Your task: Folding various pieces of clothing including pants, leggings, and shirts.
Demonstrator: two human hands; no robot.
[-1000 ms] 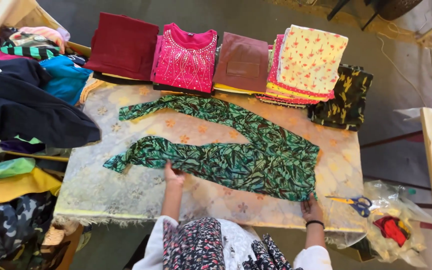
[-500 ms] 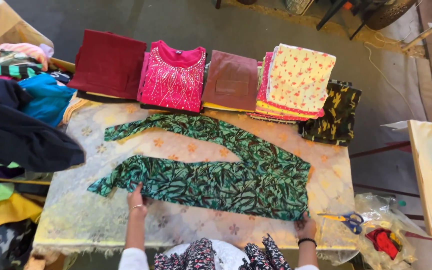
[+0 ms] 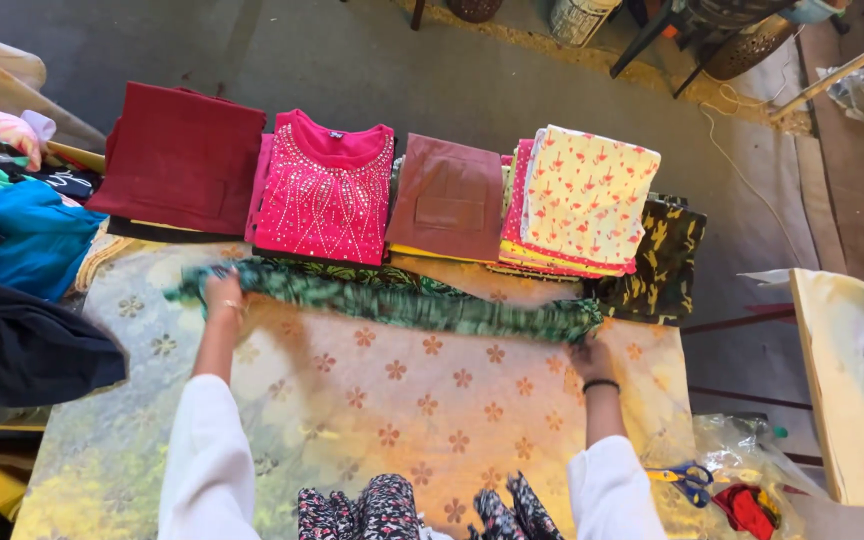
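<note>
A green patterned garment (image 3: 402, 300) lies folded into a long narrow band across the far part of the table cover (image 3: 402, 420), which is yellow-orange with small flower marks. My left hand (image 3: 222, 293) grips the band's left end. My right hand (image 3: 589, 355), with a dark band on the wrist, grips its right end. Both arms wear white sleeves and reach forward over the table.
Folded clothes line the far edge: a dark red piece (image 3: 180, 158), a pink beaded top (image 3: 325, 188), a brown piece (image 3: 447, 198), a yellow printed stack (image 3: 582, 200), a dark camouflage piece (image 3: 662, 255). Blue and black clothes (image 3: 22, 290) pile at left. Scissors (image 3: 687, 480) lie at right.
The green garment was spread flat with two legs showing; it is now folded away from me into a narrow band. Both hands moved from the near edge to its far ends.
</note>
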